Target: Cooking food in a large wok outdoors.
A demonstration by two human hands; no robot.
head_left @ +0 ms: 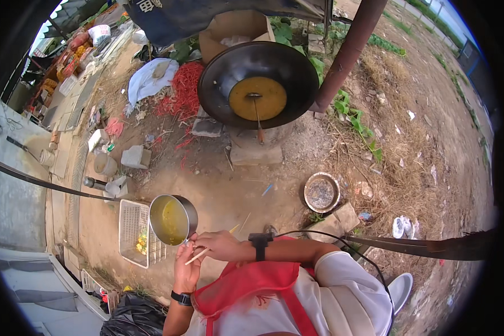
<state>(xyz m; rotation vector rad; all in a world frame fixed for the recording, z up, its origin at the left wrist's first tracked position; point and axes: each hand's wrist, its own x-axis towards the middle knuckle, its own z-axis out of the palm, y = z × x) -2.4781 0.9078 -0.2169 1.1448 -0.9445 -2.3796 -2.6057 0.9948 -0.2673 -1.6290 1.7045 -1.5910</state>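
My left hand (186,264) grips a metal pot (190,212) near its rim, where a handle seems to be mostly hidden by fingers. The pot is tilted, and a yellow, egg-like liquid (173,222) lines its inside. Close beside it, my right hand (219,245) holds chopsticks (197,256) and overlaps the left fingers; whether it also touches the pot, I cannot tell. Farther ahead, a large black wok (218,94) contains orange-yellow liquid (273,98). A wooden-handled ladle (257,119) rests in the wok with its bowl in the liquid.
A white plastic basket (128,210) stands left of the pot. Right of centre are a round metal basin (338,193) and concrete blocks (334,227). A reddish pole (353,50) rises beside the wok. Red shreds (187,90) lie by a cardboard box (235,27).
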